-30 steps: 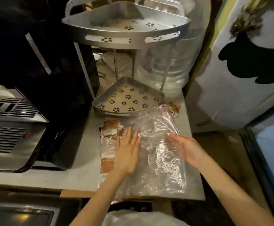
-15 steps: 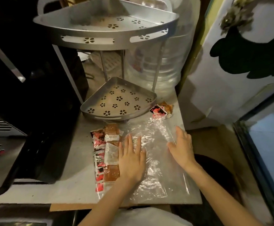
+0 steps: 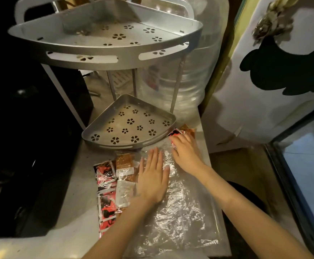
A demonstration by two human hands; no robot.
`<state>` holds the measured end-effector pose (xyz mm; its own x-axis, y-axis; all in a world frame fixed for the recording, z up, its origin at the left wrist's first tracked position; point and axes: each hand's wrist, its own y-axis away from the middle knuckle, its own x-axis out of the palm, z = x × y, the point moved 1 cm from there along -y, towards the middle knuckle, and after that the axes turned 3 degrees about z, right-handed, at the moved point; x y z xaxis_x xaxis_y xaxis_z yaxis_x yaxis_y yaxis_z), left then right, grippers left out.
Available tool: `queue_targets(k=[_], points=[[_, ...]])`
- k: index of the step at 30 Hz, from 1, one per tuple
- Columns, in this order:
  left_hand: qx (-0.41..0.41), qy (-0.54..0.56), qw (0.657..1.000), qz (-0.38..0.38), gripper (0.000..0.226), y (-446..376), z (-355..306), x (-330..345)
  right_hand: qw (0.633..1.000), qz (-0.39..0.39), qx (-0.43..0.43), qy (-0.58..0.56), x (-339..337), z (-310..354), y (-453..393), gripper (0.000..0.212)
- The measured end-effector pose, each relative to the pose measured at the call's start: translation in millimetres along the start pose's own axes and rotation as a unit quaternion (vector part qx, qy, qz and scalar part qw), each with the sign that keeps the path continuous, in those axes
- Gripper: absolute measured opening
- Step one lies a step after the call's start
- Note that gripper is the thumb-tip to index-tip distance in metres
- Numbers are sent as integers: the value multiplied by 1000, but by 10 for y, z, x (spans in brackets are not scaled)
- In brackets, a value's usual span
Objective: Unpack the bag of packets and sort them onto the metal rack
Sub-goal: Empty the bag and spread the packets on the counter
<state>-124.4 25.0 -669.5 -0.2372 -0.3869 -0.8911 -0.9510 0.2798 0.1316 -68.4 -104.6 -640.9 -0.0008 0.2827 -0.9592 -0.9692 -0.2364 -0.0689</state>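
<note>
Bag [image 3: 180,212] flat on table [image 3: 73,217], near rack [image 3: 128,126] | your left hand [image 3: 152,180] flat, fingers straight, pressing it | your right hand [image 3: 186,154] spread on far packets [image 3: 180,132]

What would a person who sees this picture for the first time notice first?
Probably the two hands in the middle: the left hand lies flat on a crinkled clear plastic bag, and the right hand reaches to the loose packets at its far corner. Red and brown packets show at the bag's left edge. Behind stands the metal rack, both of its flower-punched shelves bare.
</note>
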Motion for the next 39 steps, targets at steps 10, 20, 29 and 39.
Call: queue_targets(k=[10, 20, 29, 39], points=[[25, -38, 999, 24, 77, -23, 138, 17, 990, -49, 26, -129, 62, -111, 34, 12], [27, -43, 999, 16, 68, -27, 207, 29, 959, -87, 81, -258, -71, -240, 193, 12], [38, -63, 997, 13, 79, -30, 230, 72, 826, -165, 247, -479, -279, -472, 349, 11], [96, -30, 994, -42, 58, 40, 204, -9, 604, -151, 323, -713, -317, -457, 693, 18]])
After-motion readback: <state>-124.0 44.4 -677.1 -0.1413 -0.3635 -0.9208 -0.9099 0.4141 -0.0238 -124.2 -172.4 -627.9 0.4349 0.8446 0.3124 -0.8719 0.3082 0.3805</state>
